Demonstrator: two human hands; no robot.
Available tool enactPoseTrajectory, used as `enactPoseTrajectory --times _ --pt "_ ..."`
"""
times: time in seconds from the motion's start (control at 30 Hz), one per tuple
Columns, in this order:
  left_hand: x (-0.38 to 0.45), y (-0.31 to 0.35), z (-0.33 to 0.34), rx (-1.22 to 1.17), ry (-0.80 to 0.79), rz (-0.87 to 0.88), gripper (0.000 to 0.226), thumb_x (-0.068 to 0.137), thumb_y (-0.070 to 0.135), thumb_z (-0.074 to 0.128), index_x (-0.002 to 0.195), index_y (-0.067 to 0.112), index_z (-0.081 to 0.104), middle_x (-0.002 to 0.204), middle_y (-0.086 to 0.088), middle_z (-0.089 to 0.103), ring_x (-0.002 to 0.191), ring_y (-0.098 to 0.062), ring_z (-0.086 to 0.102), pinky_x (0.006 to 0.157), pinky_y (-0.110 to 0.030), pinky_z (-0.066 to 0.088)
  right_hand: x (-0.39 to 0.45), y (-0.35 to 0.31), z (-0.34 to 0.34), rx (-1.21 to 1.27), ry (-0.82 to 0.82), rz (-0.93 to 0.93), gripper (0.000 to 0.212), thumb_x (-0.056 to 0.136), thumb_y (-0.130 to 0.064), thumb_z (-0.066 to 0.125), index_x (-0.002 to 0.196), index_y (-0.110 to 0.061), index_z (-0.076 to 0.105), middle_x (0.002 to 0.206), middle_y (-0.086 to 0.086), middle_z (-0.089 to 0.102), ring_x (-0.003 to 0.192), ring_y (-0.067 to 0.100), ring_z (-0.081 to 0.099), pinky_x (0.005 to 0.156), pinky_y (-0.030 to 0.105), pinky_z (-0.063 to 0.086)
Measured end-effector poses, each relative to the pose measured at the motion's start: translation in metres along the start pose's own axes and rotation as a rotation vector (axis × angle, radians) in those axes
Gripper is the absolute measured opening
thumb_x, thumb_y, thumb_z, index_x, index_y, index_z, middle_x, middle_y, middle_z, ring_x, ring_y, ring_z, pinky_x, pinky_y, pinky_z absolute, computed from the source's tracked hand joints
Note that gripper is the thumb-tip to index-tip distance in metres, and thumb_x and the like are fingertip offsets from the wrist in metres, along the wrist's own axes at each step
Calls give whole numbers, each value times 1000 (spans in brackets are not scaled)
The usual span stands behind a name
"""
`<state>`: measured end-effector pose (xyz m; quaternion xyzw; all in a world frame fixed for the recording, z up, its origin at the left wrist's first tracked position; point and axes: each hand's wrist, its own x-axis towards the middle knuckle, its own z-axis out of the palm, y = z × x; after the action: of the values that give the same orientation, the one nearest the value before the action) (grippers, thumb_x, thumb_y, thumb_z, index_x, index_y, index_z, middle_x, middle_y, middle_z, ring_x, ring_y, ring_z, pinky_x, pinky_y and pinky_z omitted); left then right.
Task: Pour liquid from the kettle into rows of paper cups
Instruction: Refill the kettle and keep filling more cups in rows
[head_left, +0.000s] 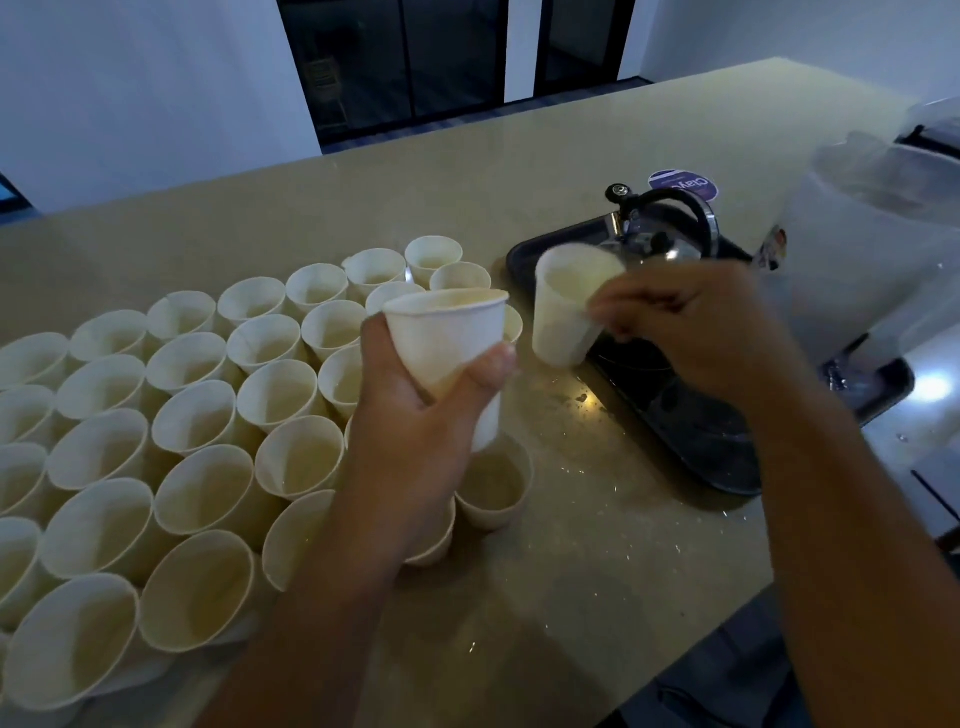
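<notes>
Left hand (415, 410): grips an upright paper cup (447, 338), lifted above the rows (197, 415).
Right hand (691, 332): pinches a blurred second cup (566, 306) beside the kettle (660, 228), probably awaiting filling.

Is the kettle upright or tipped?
Upright: the kettle stands on the black tray, handle arched on top; neither hand holds it.

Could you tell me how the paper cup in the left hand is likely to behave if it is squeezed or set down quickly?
The paper cup looks thin-walled, so the left hand would probably dent it if squeezing hard. Tall with a narrow base, it may tip easily. The counter shows droplets, so it could slide.
</notes>
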<state>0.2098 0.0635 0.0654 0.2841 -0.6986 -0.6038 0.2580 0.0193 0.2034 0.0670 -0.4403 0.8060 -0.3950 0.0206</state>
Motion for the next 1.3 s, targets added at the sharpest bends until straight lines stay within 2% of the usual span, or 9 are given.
enactPoseTrajectory --times 0.1,0.33,0.5,0.73,0.87,0.97,1.03,1.13,1.3 --pt "4 -5 -6 26 41 23 77 72 53 75 137 38 36 120 17 56 102 -6 61 63 -16 54 -10 16 23 -30 -204 93 21 89 -29 67 89 -50 64 93 -21 69 90 -3 65 76 9 50" --pt "7 -12 -11 88 79 64 84 75 33 83 139 42 30 133 15 49 113 -11 56 66 -8 53 -10 29 55 73 -395 137 22 87 -21 74 86 -42 69 91 -17 71 87 1 67 76 5 48" --pt "7 -13 -10 93 78 102 84 74 35 83 139 43 30 130 17 48 110 -7 56 70 -2 50 -2 33 58 43 -415 129 21 88 -25 73 89 -45 68 93 -24 67 94 -11 61 77 1 44" --pt "2 -11 -2 42 17 104 72 73 44 79 127 51 31 113 33 48 104 13 52 65 -1 47 -6 23 44 27 -269 149 29 83 -45 66 111 -47 59 100 -25 62 89 -5 62 73 13 50" --pt "-5 -10 13 170 -66 154 79 66 54 81 132 48 37 122 27 49 108 4 53 75 -21 56 -13 -6 17 379 -58 179 33 90 -49 50 102 -26 70 71 -4 68 57 10 60 50 17 46" --pt "-8 -13 30 316 -137 196 86 68 50 85 138 46 36 131 23 48 116 -3 49 91 -32 53 -17 -21 -4 442 -141 176 34 89 -44 56 97 -18 75 65 14 65 50 22 54 44 23 43" --pt "-11 -15 40 370 -190 195 88 69 49 85 139 48 33 130 27 46 117 0 46 95 -30 49 -21 -22 -12 345 -202 191 14 91 -31 62 94 -27 76 65 12 67 48 18 56 45 21 46" --pt "-14 -18 45 409 -298 122 90 73 52 82 147 46 30 137 24 45 117 3 44 94 -24 44 -24 -9 -16 111 -262 211 16 92 -29 64 89 -44 69 69 -2 72 51 17 62 51 19 50" --pt "-9 -16 40 540 -301 126 56 86 55 66 138 38 53 131 17 55 115 -5 52 100 -41 48 -25 15 -3 -13 -398 349 12 93 -33 66 93 -44 71 69 -10 72 55 11 64 52 13 50"
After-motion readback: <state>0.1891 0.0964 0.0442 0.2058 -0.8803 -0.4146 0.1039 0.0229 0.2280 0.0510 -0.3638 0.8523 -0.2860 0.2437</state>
